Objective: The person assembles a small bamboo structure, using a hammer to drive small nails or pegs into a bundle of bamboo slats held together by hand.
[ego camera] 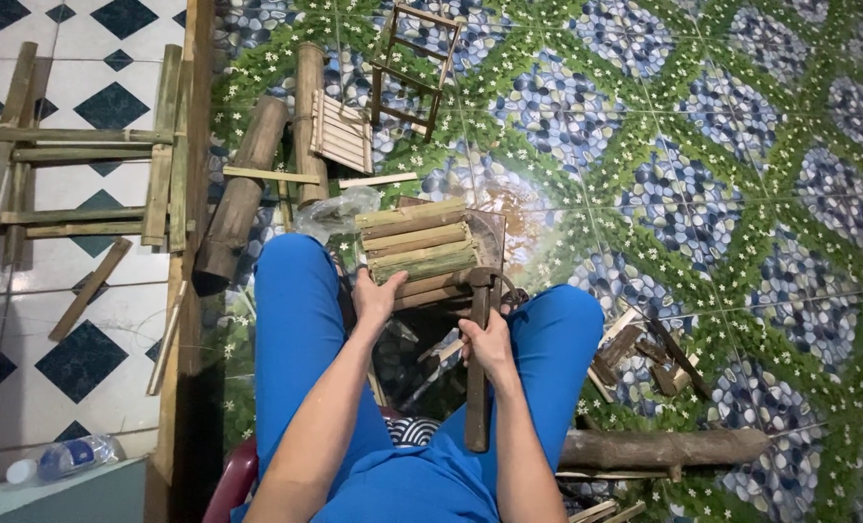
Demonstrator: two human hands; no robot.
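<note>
While a bamboo frame lies far left on the white tiled floor and two thick bamboo logs lie just right of it, the left hand closes its grip on the near edge of a small slatted bamboo panel held between the knees. Just beside it, the right hand wraps its grip fully around a hammer, whose head touches the panel's right end. Wood scraps lie further right.
</note>
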